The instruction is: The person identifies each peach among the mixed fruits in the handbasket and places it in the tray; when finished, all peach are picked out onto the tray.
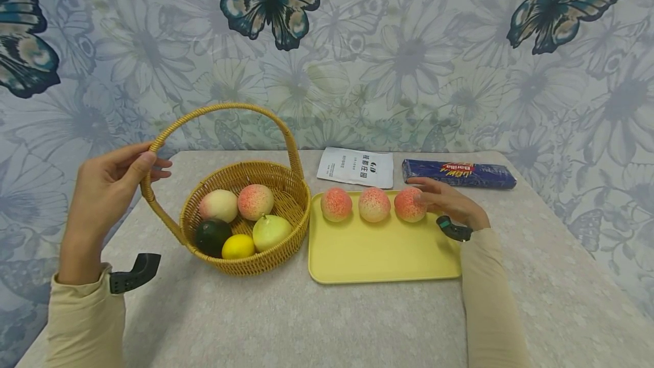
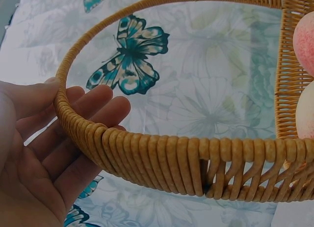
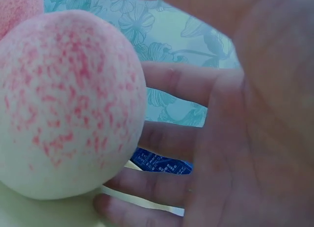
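Note:
My left hand (image 1: 109, 186) holds the arched handle (image 1: 145, 186) of a wicker basket (image 1: 245, 268) on its left side, thumb in front and fingers behind. In the basket lie two peaches (image 1: 256, 201), a dark green avocado (image 1: 212, 236), a yellow lemon (image 1: 238, 247) and a pale green pear (image 1: 272, 232). On a yellow tray (image 1: 378, 254), three peaches stand in a row along the back. My right hand (image 1: 449, 200) is at the rightmost peach (image 3: 73, 104), its extended fingers reaching behind the fruit in the right wrist view, with a gap between palm and peach.
Behind the tray lie a white printed packet (image 1: 356, 167) and a blue Barilla pasta pack (image 1: 460, 174), the latter just beyond my right hand. The basket stands close against the tray's left edge. A butterfly-patterned cloth (image 1: 398, 72) hangs at the table's back.

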A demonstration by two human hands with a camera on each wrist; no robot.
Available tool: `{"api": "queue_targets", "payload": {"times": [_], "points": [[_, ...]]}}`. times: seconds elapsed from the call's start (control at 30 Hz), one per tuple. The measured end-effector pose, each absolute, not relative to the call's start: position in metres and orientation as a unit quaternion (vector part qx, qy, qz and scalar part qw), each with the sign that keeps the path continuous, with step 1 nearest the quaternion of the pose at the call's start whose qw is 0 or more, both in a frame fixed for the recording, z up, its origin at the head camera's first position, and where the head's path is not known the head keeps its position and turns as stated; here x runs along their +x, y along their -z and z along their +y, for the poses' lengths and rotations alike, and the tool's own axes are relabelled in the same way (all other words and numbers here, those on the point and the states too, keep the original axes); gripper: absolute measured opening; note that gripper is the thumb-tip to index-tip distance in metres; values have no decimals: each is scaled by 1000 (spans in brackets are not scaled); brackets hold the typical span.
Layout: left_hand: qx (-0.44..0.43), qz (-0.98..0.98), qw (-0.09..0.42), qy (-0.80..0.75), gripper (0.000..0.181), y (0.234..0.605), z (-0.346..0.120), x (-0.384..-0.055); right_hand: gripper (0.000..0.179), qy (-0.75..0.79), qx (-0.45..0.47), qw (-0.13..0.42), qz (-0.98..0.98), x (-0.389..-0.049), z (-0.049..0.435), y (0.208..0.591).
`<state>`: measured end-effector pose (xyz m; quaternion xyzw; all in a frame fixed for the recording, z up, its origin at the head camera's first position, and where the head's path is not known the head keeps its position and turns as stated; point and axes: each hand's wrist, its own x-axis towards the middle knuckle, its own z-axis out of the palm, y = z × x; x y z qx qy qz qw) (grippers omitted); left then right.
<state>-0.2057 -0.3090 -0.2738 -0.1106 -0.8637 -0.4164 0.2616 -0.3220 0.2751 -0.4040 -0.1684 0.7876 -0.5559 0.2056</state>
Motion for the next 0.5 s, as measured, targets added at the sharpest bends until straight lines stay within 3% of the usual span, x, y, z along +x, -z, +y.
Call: {"api": "queue_targets", "payload": {"times": [0.5], "points": [[-110, -863, 262, 417, 37, 275, -309, -206, 63, 559, -174, 131, 800, -317, 265, 385]]}}
